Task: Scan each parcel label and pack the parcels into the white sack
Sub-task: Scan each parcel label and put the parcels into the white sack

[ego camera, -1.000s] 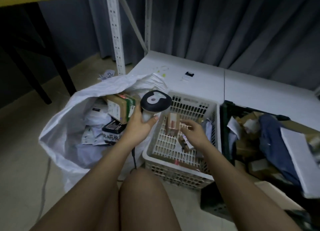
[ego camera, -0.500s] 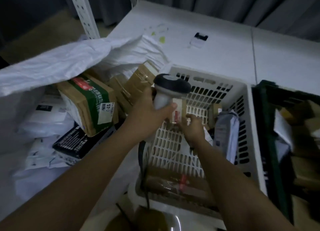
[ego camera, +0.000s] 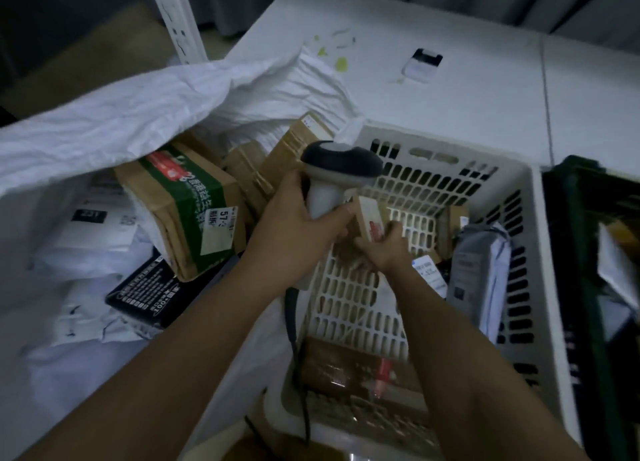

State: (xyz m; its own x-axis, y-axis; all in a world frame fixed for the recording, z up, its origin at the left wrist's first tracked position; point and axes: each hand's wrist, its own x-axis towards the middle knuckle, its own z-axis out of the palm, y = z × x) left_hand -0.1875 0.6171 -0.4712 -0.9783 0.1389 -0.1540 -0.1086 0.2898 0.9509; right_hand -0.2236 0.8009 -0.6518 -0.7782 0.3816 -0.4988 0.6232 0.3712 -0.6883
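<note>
- Left hand (ego camera: 294,228): its grip is closed round the pale handle of a barcode scanner (ego camera: 341,170), whose dark head is seen above the fingers; a dark cable (ego camera: 294,322) is seen hanging down from below the hand.
- Right hand (ego camera: 384,249): its grip is curled round a small brown parcel (ego camera: 369,221) with a red-printed label, which is held up inside the white basket (ego camera: 446,170), just beside the scanner handle and below the scanner head.
- White basket: slotted plastic, set to the right of the white sack (ego camera: 114,114). A grey mailer bag (ego camera: 481,270) is seen standing against its right wall, a flat brown parcel (ego camera: 346,367) lying at its near end, and a further small brown box (ego camera: 450,228) at the far wall.
- White sack: open, its rim folded back. Already held inside are a green-banded carton (ego camera: 187,211), a black packet (ego camera: 149,287), white mailers (ego camera: 86,239) and taped brown boxes (ego camera: 277,156).
- Dark green crate (ego camera: 588,253): placed to the right of the basket; its contents are too blurred to be told.
- White counter (ego camera: 467,90): located behind the basket and the sack; a small black-and-white item (ego camera: 422,62) is lying on it, well apart from both.
- Perforated white upright (ego camera: 176,21): seen at the far left, behind the sack.
</note>
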